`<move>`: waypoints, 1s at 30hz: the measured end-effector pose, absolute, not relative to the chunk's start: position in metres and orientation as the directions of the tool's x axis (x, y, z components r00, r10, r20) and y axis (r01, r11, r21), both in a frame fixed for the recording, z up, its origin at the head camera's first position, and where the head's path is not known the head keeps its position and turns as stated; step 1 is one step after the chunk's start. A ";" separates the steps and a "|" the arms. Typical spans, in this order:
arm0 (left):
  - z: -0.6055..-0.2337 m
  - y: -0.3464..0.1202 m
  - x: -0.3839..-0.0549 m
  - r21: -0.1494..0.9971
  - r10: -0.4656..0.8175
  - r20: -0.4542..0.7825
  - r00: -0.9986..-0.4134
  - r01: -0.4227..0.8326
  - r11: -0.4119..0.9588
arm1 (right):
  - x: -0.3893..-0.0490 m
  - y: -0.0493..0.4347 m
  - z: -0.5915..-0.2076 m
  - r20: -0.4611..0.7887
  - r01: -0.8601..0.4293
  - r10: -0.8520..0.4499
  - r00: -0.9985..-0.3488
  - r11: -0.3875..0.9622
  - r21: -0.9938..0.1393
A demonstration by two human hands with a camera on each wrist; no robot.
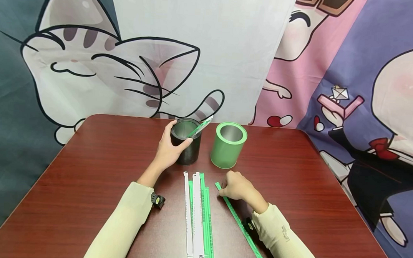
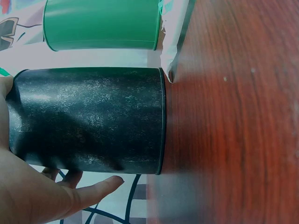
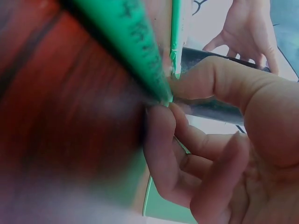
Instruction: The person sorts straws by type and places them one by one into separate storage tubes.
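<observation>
My left hand (image 1: 169, 150) grips the black can (image 1: 191, 153) near its rim, thumb on the near side. In the left wrist view, the black can (image 2: 93, 121) stands on the table and fingers reach around its far end. Out of the can's mouth leans a green-and-white wrapped stick (image 1: 200, 128). Lower right, my right hand (image 1: 238, 186) pinches the far end of a long, thin green wrapped stick (image 1: 245, 231). Thumb and fingertips meet at the tip of that green stick (image 3: 133, 42) in the right wrist view; dark print runs along its wrapper.
A green can (image 1: 224, 151) stands just right of the black one. Between my forearms lie several green and white wrapped sticks (image 1: 198, 221), side by side, pointing away from me. The dark red wooden table (image 1: 105, 151) ends at a cartoon-printed curtain (image 1: 230, 49).
</observation>
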State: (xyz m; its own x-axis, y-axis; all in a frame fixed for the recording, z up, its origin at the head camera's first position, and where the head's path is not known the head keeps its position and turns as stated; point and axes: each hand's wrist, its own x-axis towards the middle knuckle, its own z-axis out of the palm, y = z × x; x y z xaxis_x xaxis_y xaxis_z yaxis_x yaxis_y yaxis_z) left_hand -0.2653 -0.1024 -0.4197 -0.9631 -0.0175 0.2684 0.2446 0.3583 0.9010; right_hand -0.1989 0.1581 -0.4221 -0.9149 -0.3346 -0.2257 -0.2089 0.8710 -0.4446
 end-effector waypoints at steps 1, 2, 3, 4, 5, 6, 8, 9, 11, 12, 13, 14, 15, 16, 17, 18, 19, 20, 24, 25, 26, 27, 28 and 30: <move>-0.420 -0.102 -0.265 0.901 -0.018 0.269 -0.963 0.245 0.359 | -0.199 0.158 -0.422 -0.221 -0.207 -0.330 -0.918 0.872 -0.444; -0.419 -0.103 -0.265 0.901 -0.017 0.269 -0.963 0.245 0.359 | -0.199 0.157 -0.421 -0.218 -0.205 -0.327 -0.920 0.873 -0.443; -0.419 -0.103 -0.265 0.901 -0.017 0.268 -0.963 0.244 0.359 | -0.199 0.157 -0.421 -0.215 -0.204 -0.324 -0.921 0.874 -0.442; -0.419 -0.103 -0.265 0.902 -0.016 0.268 -0.963 0.244 0.357 | -0.199 0.156 -0.421 -0.212 -0.204 -0.322 -0.923 0.874 -0.441; -0.419 -0.103 -0.265 0.902 -0.016 0.267 -0.964 0.244 0.357 | -0.199 0.156 -0.421 -0.210 -0.206 -0.324 -0.923 0.873 -0.442; -0.419 -0.103 -0.265 0.902 -0.014 0.267 -0.964 0.245 0.356 | -0.199 0.156 -0.421 -0.214 -0.204 -0.326 -0.921 0.870 -0.450; -0.419 -0.103 -0.265 0.902 -0.013 0.267 -0.963 0.246 0.355 | -0.200 0.155 -0.421 -0.224 -0.193 -0.330 -0.917 0.859 -0.473; -0.419 -0.103 -0.265 0.901 -0.013 0.268 -0.963 0.246 0.356 | -0.200 0.155 -0.421 -0.230 -0.184 -0.328 -0.916 0.854 -0.486; -0.419 -0.103 -0.265 0.901 -0.013 0.268 -0.963 0.246 0.358 | -0.200 0.154 -0.421 -0.243 -0.160 -0.319 -0.916 0.846 -0.509; -0.419 -0.103 -0.265 0.901 -0.013 0.268 -0.963 0.245 0.358 | -0.200 0.153 -0.420 -0.247 -0.152 -0.317 -0.916 0.843 -0.517; -0.419 -0.103 -0.265 0.901 -0.013 0.267 -0.964 0.245 0.357 | -0.200 0.153 -0.420 -0.245 -0.151 -0.315 -0.917 0.842 -0.518; -0.419 -0.103 -0.266 0.902 -0.014 0.266 -0.964 0.243 0.356 | -0.200 0.152 -0.420 -0.244 -0.151 -0.313 -0.918 0.845 -0.513; -0.419 -0.103 -0.266 0.903 -0.014 0.264 -0.964 0.242 0.356 | -0.200 0.152 -0.420 -0.241 -0.156 -0.313 -0.918 0.848 -0.506; -0.419 -0.103 -0.266 0.903 -0.014 0.263 -0.965 0.242 0.355 | -0.200 0.152 -0.420 -0.234 -0.166 -0.317 -0.919 0.851 -0.499; -0.419 -0.103 -0.266 0.904 -0.013 0.262 -0.965 0.240 0.354 | -0.199 0.152 -0.419 -0.223 -0.180 -0.324 -0.919 0.850 -0.494; -0.419 -0.103 -0.265 0.904 -0.012 0.260 -0.965 0.240 0.353 | -0.199 0.153 -0.418 -0.208 -0.197 -0.336 -0.919 0.845 -0.496; -0.418 -0.103 -0.265 0.905 -0.012 0.259 -0.966 0.238 0.353 | -0.199 0.154 -0.416 -0.191 -0.213 -0.346 -0.919 0.840 -0.500; -0.418 -0.103 -0.265 0.905 -0.013 0.258 -0.966 0.237 0.353 | -0.199 0.155 -0.414 -0.171 -0.229 -0.358 -0.918 0.830 -0.508; -0.418 -0.103 -0.264 0.906 -0.021 0.258 -0.966 0.234 0.354 | -0.201 0.160 -0.398 -0.059 -0.300 -0.392 -0.918 0.785 -0.542; -0.418 -0.103 -0.264 0.905 -0.022 0.260 -0.965 0.236 0.354 | -0.201 0.161 -0.392 -0.028 -0.316 -0.395 -0.918 0.774 -0.548; -0.418 -0.103 -0.264 0.904 -0.021 0.263 -0.965 0.239 0.354 | -0.201 0.163 -0.386 -0.001 -0.327 -0.394 -0.919 0.763 -0.557; -0.418 -0.103 -0.264 0.904 -0.021 0.264 -0.964 0.240 0.354 | -0.202 0.164 -0.379 0.025 -0.336 -0.391 -0.920 0.753 -0.566; -0.418 -0.103 -0.264 0.903 -0.021 0.266 -0.964 0.242 0.355 | -0.201 0.165 -0.372 0.046 -0.339 -0.387 -0.921 0.738 -0.584; -0.418 -0.103 -0.265 0.902 -0.019 0.268 -0.963 0.243 0.357 | -0.200 0.167 -0.358 0.074 -0.335 -0.373 -0.925 0.706 -0.624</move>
State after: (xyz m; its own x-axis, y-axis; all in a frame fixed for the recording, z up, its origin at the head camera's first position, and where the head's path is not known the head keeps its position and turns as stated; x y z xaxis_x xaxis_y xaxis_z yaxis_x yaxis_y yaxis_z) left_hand -0.2647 -0.1032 -0.4183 -0.9633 -0.0193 0.2677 0.2435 0.3571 0.9018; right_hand -0.1997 0.1672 -0.3583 -0.9247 -0.3733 0.0744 -0.3352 0.7061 -0.6237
